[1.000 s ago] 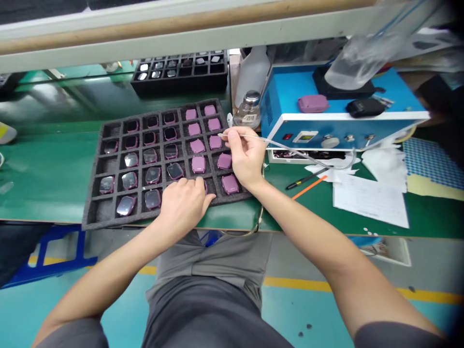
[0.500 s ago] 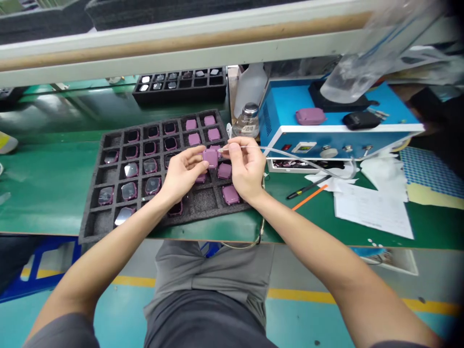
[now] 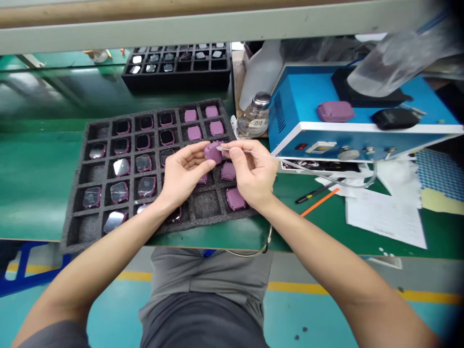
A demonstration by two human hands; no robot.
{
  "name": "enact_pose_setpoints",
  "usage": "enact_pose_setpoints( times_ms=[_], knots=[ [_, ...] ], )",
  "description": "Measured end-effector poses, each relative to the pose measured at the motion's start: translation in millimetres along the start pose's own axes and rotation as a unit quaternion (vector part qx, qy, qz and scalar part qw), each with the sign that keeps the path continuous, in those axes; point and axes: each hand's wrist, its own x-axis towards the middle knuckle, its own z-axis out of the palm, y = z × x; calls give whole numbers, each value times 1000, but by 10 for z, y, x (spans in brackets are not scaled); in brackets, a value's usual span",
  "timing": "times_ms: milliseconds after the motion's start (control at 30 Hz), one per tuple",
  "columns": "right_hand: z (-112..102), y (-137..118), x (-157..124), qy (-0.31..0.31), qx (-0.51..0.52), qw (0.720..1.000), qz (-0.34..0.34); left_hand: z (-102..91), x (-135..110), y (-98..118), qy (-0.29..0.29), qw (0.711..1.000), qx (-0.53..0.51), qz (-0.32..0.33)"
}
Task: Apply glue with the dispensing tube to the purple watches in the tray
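My left hand [image 3: 186, 170] pinches a purple watch case [image 3: 212, 152] above a dark foam tray [image 3: 206, 205]. In my right hand [image 3: 255, 170] is the end of a clear thin hose [image 3: 308, 169], gripped between thumb and fingers. The hose's pale tip meets or nearly meets the upper right of the case; which, I cannot tell. Dark-screened watches [image 3: 144, 163] fill many compartments on the tray's left. More purple cases [image 3: 194, 133] lie on its right, some partly hidden by my hands.
A blue machine [image 3: 362, 145] with knobs stands at the right, a purple case [image 3: 336, 111] on top. Beside it are a glass bottle [image 3: 254, 116] and a white plastic bottle [image 3: 261, 67]. A pen [image 3: 314, 192], an orange stick [image 3: 319, 203] and papers [image 3: 384, 217] lie nearer me.
The purple case has been turned and tilted in my left hand. My right hand keeps the hose end at it. The whole view has shifted a little, as the camera moved.
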Motion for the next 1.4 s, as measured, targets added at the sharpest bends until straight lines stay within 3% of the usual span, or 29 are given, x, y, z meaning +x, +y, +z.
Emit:
enact_pose_setpoints(
  times_ms=[1400],
  knots=[
    [44, -5, 60, 3, -18, 1000, -19, 9, 2, 42, 17, 1000, 7, -13]
  ],
)
